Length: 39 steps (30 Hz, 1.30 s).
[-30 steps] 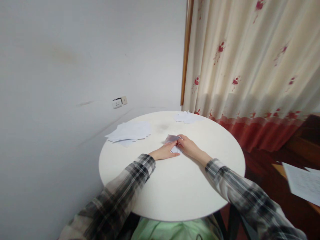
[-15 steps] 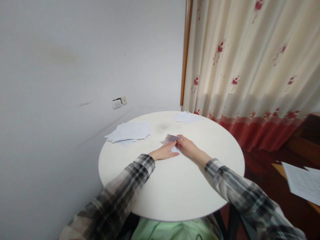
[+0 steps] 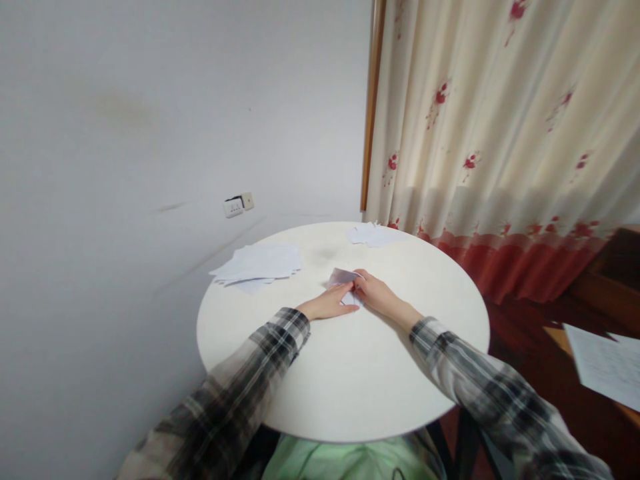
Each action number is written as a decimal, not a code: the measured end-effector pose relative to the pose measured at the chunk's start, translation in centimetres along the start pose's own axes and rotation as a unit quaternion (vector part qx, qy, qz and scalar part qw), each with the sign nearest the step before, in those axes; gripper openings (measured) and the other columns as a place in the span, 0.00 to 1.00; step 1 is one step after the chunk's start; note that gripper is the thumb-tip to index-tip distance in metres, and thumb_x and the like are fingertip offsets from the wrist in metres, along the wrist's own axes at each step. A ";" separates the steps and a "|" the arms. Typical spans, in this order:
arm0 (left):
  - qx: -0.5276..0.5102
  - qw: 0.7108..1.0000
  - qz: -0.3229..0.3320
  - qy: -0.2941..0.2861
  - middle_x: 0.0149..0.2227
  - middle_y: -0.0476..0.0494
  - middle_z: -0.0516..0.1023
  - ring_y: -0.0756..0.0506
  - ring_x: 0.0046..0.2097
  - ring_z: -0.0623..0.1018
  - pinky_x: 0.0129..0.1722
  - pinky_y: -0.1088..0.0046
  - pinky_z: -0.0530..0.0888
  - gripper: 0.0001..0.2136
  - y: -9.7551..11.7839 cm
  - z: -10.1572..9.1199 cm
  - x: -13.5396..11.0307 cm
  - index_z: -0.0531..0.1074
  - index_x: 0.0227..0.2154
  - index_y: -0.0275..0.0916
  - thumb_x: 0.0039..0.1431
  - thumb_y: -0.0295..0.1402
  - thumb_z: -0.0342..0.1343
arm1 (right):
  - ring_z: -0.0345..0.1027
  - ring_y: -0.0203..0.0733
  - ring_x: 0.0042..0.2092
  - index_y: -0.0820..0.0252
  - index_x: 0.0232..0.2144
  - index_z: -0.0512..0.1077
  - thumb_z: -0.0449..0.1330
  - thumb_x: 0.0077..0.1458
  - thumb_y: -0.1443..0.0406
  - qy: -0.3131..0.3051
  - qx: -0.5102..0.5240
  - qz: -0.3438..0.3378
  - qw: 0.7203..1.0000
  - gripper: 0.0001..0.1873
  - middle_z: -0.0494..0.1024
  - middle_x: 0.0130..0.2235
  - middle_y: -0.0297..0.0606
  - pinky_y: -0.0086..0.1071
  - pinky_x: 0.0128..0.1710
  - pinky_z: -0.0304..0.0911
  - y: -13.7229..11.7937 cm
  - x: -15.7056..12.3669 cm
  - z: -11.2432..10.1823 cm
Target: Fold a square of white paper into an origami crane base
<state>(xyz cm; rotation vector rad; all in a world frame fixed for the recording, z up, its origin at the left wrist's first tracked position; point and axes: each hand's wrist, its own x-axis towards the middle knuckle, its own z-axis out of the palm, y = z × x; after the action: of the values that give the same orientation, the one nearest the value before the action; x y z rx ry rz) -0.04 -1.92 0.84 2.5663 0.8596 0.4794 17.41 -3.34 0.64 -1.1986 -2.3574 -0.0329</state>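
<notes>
A small folded piece of white paper [image 3: 344, 276] lies near the middle of the round white table [image 3: 350, 373]. My left hand [image 3: 331, 304] rests flat on its near edge, fingers stretched out and pressing it down. My right hand [image 3: 376, 293] meets it from the right, fingers pinched on the paper's fold. Both forearms wear plaid sleeves.
A loose stack of white sheets [image 3: 260, 264] lies at the table's back left. Some crumpled or folded white papers [image 3: 371, 234] sit at the far edge by the flowered curtain [image 3: 500, 133]. A printed sheet [image 3: 603, 363] lies on wooden furniture at the right. A wall stands close on the left.
</notes>
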 end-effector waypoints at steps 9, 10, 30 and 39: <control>0.007 1.000 0.001 -0.005 0.51 0.37 0.65 0.40 0.53 0.65 0.53 0.65 0.58 0.26 0.0 -0.1 0.0 0.58 0.51 0.35 0.52 0.43 0.50 | 0.63 0.38 0.43 0.64 0.37 0.65 0.48 0.54 0.70 -0.001 0.002 0.001 1.000 0.09 0.64 0.48 0.46 0.30 0.39 0.60 -0.3 -0.1 -0.3; 0.007 1.000 0.002 -0.005 0.51 0.37 0.65 0.40 0.53 0.65 0.53 0.65 0.58 0.26 0.0 -0.1 0.0 0.58 0.51 0.35 0.52 0.43 0.50 | 0.63 0.38 0.43 0.64 0.37 0.65 0.48 0.54 0.70 0.001 0.001 -0.001 1.000 0.09 0.64 0.48 0.46 0.30 0.38 0.60 -0.3 -0.1 -0.2; 0.020 0.999 -0.015 -0.024 0.56 0.36 0.60 0.40 0.56 0.60 0.55 0.67 0.55 0.29 0.1 -0.2 -0.1 0.54 0.55 0.34 0.53 0.45 0.49 | 0.62 0.37 0.43 0.64 0.38 0.65 0.49 0.54 0.71 -0.002 0.004 0.001 1.000 0.09 0.64 0.48 0.45 0.30 0.39 0.59 0.0 0.0 0.0; 0.023 0.999 -0.008 -0.023 0.55 0.36 0.61 0.40 0.55 0.62 0.55 0.67 0.56 0.29 0.0 -0.2 0.0 0.54 0.55 0.33 0.53 0.45 0.49 | 0.63 0.36 0.42 0.64 0.38 0.65 0.48 0.53 0.71 -0.004 -0.004 0.002 1.000 0.09 0.64 0.48 0.45 0.29 0.39 0.60 -0.2 0.0 -0.2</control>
<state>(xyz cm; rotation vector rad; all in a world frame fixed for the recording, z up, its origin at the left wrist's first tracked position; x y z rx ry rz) -0.12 -1.90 0.99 2.5992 0.8834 0.3995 17.33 -3.50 0.84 -1.2081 -2.3638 -0.0364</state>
